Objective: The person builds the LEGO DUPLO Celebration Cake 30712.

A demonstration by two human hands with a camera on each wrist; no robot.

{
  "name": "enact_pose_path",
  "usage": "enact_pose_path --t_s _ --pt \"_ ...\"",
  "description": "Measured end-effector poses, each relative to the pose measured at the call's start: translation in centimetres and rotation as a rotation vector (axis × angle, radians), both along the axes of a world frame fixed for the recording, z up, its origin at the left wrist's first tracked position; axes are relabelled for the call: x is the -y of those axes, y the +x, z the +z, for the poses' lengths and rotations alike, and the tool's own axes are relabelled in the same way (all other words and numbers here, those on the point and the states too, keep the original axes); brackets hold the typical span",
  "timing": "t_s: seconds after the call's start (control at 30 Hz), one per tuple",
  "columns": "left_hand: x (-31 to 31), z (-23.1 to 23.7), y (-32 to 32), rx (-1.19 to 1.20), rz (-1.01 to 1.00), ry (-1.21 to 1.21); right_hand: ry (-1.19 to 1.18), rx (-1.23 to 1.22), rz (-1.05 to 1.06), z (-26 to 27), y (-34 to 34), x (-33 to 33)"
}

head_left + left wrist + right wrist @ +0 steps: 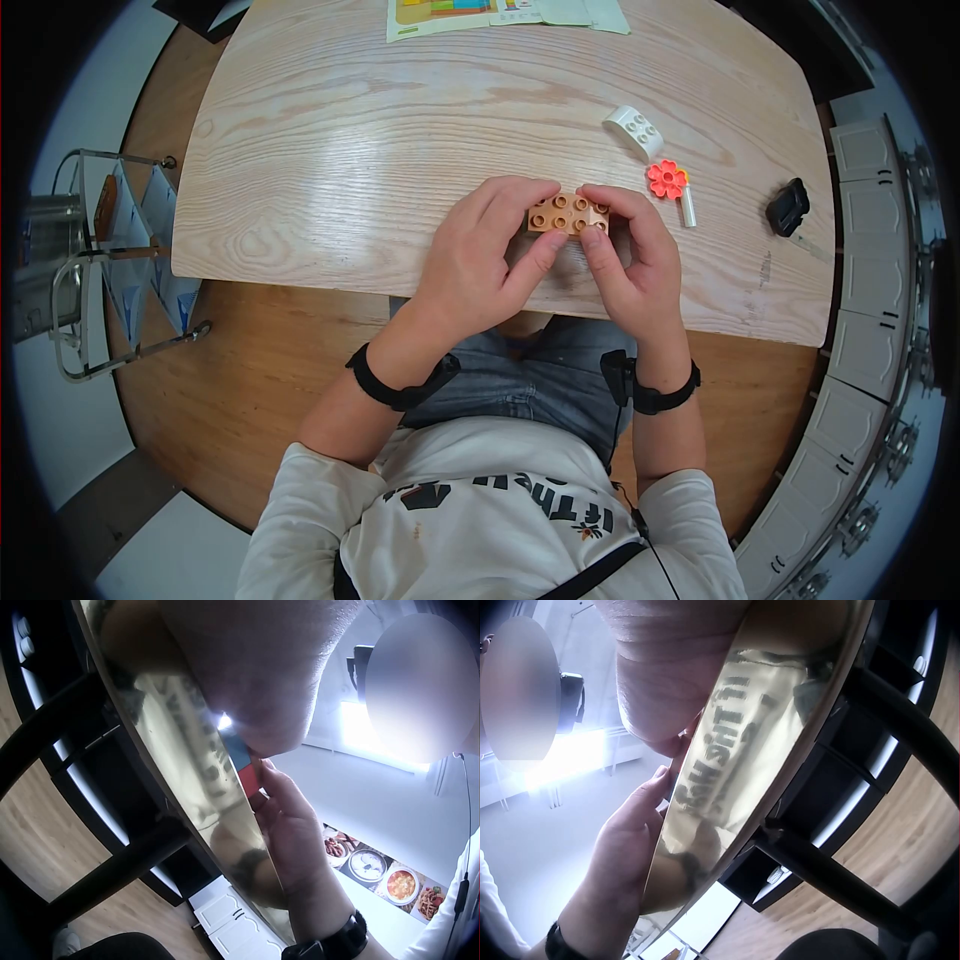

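Near the table's front edge, a tan-orange toy building brick (568, 214) with several round studs lies between both hands. The left hand (488, 242) holds its left end, index finger at the far side and thumb at the near side. At the right end, the right hand (640, 258) grips it likewise, with the thumb over the near studs. From the left wrist, a blue block (237, 750) and a red block (248, 781) show side by side at table level between the hands. The fingers hide much of these pieces.
Right of the hands lie a white curved brick (636, 134), a coral flower piece (666, 179) and a white stick piece (688, 208). A black object (788, 207) sits near the table's right edge. Printed sheets (510, 14) lie at the far edge. A metal cart (120, 250) stands left.
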State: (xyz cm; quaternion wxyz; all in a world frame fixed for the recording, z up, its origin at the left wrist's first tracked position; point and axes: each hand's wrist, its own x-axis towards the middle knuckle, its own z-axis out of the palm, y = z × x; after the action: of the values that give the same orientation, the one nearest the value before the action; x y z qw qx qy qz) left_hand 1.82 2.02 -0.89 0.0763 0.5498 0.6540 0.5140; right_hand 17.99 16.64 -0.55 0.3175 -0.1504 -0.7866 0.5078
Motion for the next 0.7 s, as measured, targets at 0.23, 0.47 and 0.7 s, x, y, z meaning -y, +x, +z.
enact_pose_path --t_s 0.23,0.47,0.7 --pt "-0.04 0.12 0.09 0.013 0.002 0.002 -0.019 0.005 0.002 -0.13 0.06 -0.02" --pt "-0.07 0.39 0.02 0.017 0.0 -0.001 -0.008 0.004 0.007 -0.12 0.11 -0.21" --pt "-0.31 0.72 -0.2 0.032 -0.012 -0.071 -0.046 0.022 0.012 0.2 -0.31 -0.71"
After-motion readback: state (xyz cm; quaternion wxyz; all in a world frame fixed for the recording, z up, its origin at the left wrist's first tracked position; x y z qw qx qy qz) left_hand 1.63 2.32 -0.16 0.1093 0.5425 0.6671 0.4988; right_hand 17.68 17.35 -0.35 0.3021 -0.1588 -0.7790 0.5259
